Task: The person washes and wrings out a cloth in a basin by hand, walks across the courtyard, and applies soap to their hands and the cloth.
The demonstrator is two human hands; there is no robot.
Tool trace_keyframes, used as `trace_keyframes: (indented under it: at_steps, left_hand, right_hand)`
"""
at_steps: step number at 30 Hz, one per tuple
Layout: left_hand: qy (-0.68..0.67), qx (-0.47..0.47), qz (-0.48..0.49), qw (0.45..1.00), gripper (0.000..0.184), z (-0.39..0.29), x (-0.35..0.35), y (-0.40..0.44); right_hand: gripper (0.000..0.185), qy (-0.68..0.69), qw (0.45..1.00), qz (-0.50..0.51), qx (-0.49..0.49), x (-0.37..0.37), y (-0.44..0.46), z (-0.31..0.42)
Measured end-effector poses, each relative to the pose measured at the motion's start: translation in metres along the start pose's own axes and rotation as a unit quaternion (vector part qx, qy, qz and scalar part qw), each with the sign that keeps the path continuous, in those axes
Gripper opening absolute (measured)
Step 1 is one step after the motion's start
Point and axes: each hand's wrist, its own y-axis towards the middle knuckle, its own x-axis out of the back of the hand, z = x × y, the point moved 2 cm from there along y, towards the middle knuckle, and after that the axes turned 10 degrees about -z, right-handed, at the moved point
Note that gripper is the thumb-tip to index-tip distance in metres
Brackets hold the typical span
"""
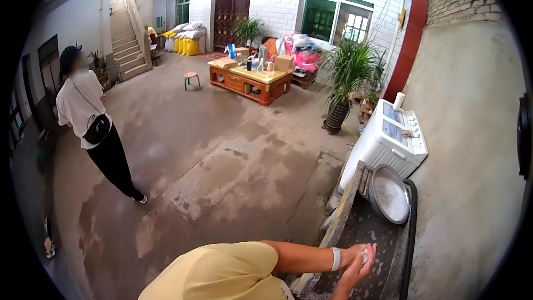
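Both hands are together over a dark stone sink (347, 221) with foam spots on its bottom. My left hand (351, 256), with a white band (336, 259) at its wrist, presses against my right hand (358, 271). Whitish suds show between the palms; whether anything else lies there is hidden. Beyond the hands, a metal basin (390, 195) holding foamy white water rests tilted at the sink's far end. A black hose (411, 233) runs along the sink's right edge.
A white washing machine (383, 139) stands past the sink, near a potted plant (337, 114). Farther off are a wooden table (250, 83) with bottles and boxes, and a small stool (191, 76). A person (91, 116) stands at the left.
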Motion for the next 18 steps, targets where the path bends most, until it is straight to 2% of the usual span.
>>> trace_keyframes:
  at_steps: [1,2,3,5,7,8,9,10,11,12,13,14,15,16,17,18]
  left_hand:
    - [-0.017,0.029,-0.065,0.997,0.019,-0.006,-0.014,-0.015]
    - [-0.061,0.068,-0.011,0.996,0.022,0.008,-0.013,-0.011]
    - [0.005,0.091,-0.079,0.993,0.025,0.001,-0.036,-0.029]
    - [0.014,0.044,-0.077,0.996,0.027,-0.005,-0.053,-0.045]
    - [0.011,0.078,-0.043,0.996,0.028,0.006,-0.028,-0.016]
    - [0.003,0.114,-0.013,0.993,0.030,0.012,-0.021,-0.005]
    - [0.006,0.118,-0.011,0.993,0.030,0.011,-0.021,-0.013]
    - [0.275,-0.222,-0.002,0.935,0.031,-0.007,-0.028,-0.031]
    - [0.202,-0.057,-0.082,0.974,0.030,-0.015,-0.046,-0.037]
    - [0.096,0.093,-0.189,0.973,0.028,-0.023,-0.064,-0.045]
    - [0.101,0.096,-0.189,0.972,0.028,-0.010,-0.057,-0.030]
    - [0.302,-0.104,-0.218,0.922,0.028,0.002,-0.039,-0.013]
    - [0.477,-0.288,-0.222,0.800,0.028,0.008,-0.032,-0.010]
    - [0.477,-0.346,-0.182,0.787,0.029,0.017,-0.018,0.001]
    - [0.472,-0.384,-0.139,0.781,0.029,0.016,-0.017,0.003]
    - [0.522,-0.477,-0.070,0.703,0.030,0.008,-0.021,-0.002]
  right_hand:
    - [0.032,0.004,1.000,-0.008,0.001,0.002,0.008,-0.013]
    - [0.032,0.000,0.998,-0.038,-0.051,0.007,0.017,-0.028]
    - [0.032,-0.004,0.993,-0.065,-0.101,0.012,0.026,-0.044]
    - [0.034,0.026,0.991,-0.087,-0.101,0.026,0.036,-0.077]
    - [0.032,-0.023,0.997,-0.071,-0.026,0.035,0.036,-0.100]
    - [0.028,0.097,0.981,-0.121,-0.117,0.026,0.027,-0.084]
    - [0.028,0.097,0.980,-0.126,-0.118,0.024,0.018,-0.064]
    - [0.031,0.060,0.980,-0.127,-0.144,0.027,0.009,-0.043]
    - [0.034,0.024,0.977,-0.129,-0.169,0.030,0.002,-0.026]
    - [0.037,-0.010,0.972,-0.130,-0.196,0.029,0.002,-0.015]
    - [0.037,-0.009,0.971,-0.135,-0.199,0.023,0.007,-0.012]
    - [0.031,-0.097,0.979,-0.125,-0.127,0.016,0.014,-0.012]
    - [0.029,0.154,0.952,-0.090,-0.248,0.019,0.021,-0.047]
    - [0.026,0.366,0.844,-0.098,-0.379,0.022,0.028,-0.089]
    - [0.027,0.406,0.825,-0.067,-0.388,0.024,0.028,-0.092]
    - [0.028,0.444,0.797,-0.044,-0.407,0.023,0.033,-0.090]
